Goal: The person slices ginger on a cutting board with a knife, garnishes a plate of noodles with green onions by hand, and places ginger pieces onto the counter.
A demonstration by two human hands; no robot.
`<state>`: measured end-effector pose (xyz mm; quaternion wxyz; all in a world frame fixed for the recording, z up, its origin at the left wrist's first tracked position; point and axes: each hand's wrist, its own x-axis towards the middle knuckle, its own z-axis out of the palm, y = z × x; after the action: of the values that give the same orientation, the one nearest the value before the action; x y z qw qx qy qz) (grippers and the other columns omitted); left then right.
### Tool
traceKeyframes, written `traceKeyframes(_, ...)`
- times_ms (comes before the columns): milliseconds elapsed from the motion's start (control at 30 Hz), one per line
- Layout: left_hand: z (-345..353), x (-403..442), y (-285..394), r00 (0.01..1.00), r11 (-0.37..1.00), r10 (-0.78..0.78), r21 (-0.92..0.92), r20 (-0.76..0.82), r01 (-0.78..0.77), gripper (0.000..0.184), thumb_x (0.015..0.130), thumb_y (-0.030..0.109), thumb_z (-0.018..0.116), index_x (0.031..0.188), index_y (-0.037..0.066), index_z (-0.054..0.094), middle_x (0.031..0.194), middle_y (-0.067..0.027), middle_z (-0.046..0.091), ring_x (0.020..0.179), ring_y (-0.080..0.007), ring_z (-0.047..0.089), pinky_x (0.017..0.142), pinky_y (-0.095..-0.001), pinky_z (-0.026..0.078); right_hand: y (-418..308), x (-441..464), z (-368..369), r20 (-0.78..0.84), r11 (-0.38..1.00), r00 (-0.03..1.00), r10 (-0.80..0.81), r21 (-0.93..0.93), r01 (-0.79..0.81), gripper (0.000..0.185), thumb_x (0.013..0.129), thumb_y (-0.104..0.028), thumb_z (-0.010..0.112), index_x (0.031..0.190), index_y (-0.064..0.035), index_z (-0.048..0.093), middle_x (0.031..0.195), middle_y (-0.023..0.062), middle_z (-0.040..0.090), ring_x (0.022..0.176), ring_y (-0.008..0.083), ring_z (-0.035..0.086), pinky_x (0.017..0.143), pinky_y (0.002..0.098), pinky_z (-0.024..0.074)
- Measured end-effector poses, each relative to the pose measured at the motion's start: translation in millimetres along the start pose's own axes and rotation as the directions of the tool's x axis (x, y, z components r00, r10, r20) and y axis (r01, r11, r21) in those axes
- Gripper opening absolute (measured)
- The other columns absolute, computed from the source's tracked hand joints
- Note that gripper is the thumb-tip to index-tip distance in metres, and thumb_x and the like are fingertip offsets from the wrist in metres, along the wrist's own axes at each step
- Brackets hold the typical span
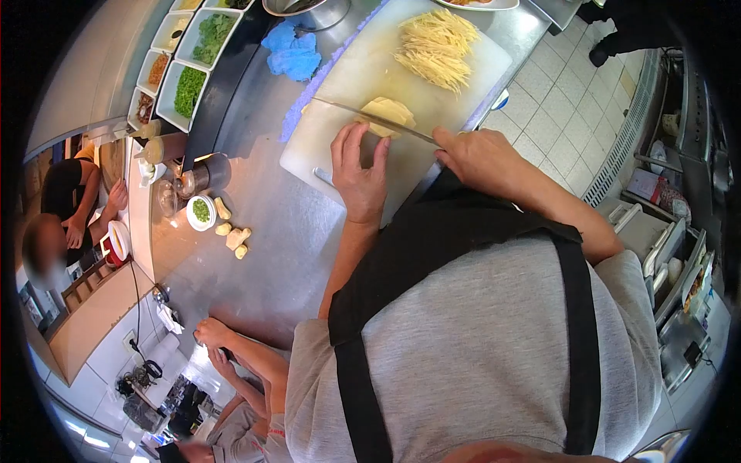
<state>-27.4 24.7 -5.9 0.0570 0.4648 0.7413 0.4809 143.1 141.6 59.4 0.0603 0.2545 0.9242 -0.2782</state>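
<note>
My right hand [478, 158] is wrapped around the handle of a long knife [340, 105]. Its blade lies across a small stack of pale yellow round slices [394, 108] on a white cutting board [309, 147]. Curled at the near side of the stack, my left hand [361, 170] has fingers and thumb pressed against the slices, close to the blade. A heap of thin pale yellow shreds [436, 46] lies farther up the board. Whatever the slices are made of, I cannot tell.
White bins of chopped greens [189, 91] line the left, near a blue cloth [291, 52]. Ginger pieces [238, 238] and a small bowl of chopped green onion [201, 211] sit on the steel counter [270, 247]. Other people are at lower left, far left and upper right.
</note>
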Motion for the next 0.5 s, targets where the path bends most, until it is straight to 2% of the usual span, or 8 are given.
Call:
traceKeyframes(233,0.7,-0.5,-0.5,1.0,1.0,0.0,0.002,-0.017,0.0,0.038,0.075,0.002,0.078,0.11,0.003,0.063,0.113,-0.0137,0.062,0.104,-0.0264,0.06,0.09,-0.034,0.049,-8.3,-31.3,-17.3,0.067,0.996,0.995,0.067,-0.066,-0.063,0.022,0.096,-0.027,0.05,0.1,-0.0055,0.045,0.068,0.0161,0.065,0.065,0.0387,0.065,0.055,0.0498,0.0498)
traceKeyframes(333,-0.6,-0.3,1.1,1.0,1.0,-0.017,0.01,0.009,0.017,0.038,0.077,0.008,0.077,0.111,0.003,0.062,0.113,-0.0154,0.06,0.107,-0.0314,0.058,0.091,-0.0375,0.048,-6.1,-34.7,-18.0,0.053,0.994,0.997,0.06,-0.091,-0.055,0.021,0.096,-0.027,0.051,0.101,-0.0087,0.043,0.064,0.0153,0.063,0.06,0.0387,0.063,0.051,0.0486,0.0477)
traceKeyframes(500,-0.3,-0.1,0.2,1.0,1.0,0.005,0.011,0.0,-0.005,0.037,0.077,0.008,0.077,0.111,0.003,0.062,0.113,-0.0156,0.06,0.107,-0.0313,0.058,0.091,-0.0376,0.048,-9.3,-33.7,-21.2,0.089,0.994,0.993,0.072,-0.082,-0.065,0.021,0.096,-0.027,0.051,0.101,-0.0081,0.043,0.062,0.0156,0.063,0.06,0.0394,0.063,0.051,0.0488,0.0478)
